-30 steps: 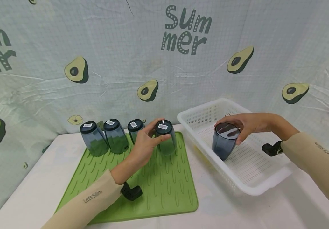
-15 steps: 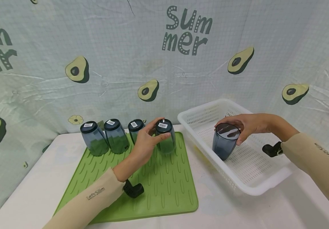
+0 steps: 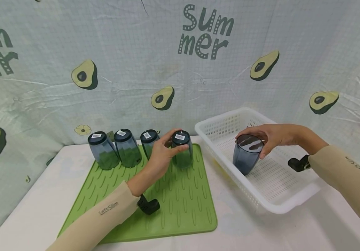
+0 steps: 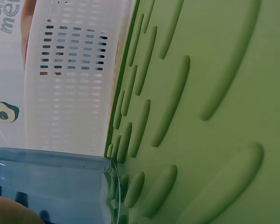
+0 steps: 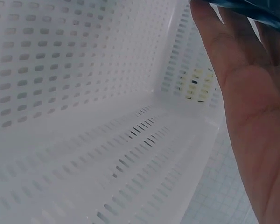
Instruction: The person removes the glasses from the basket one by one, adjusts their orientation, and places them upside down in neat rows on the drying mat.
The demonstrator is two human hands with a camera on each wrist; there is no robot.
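On the green drying mat [image 3: 167,216], my left hand [image 3: 160,155] grips a blue-tinted drinking glass [image 3: 183,158] that stands upside down, its base and barcode sticker facing up. Fingers and thumb are on either side near the base. The left wrist view shows this glass's rim [image 4: 115,186] right at the mat's ridges. My right hand [image 3: 275,135] holds a second blue glass [image 3: 245,160] by its rim, mouth up and slightly tilted, inside the white basket [image 3: 280,207]. Only a dark edge of that glass [image 5: 270,11] shows in the right wrist view.
Several more upside-down glasses stand in a row at the mat's back left, among them a leftmost glass [image 3: 104,153] and one partly behind my left hand [image 3: 148,138]. The basket sits right of the mat. A printed cloth [image 3: 123,69] hangs behind the table.
My left wrist and forearm have shifted slightly to the right. Both hands keep hold of the same glasses, which stay nearly in place.
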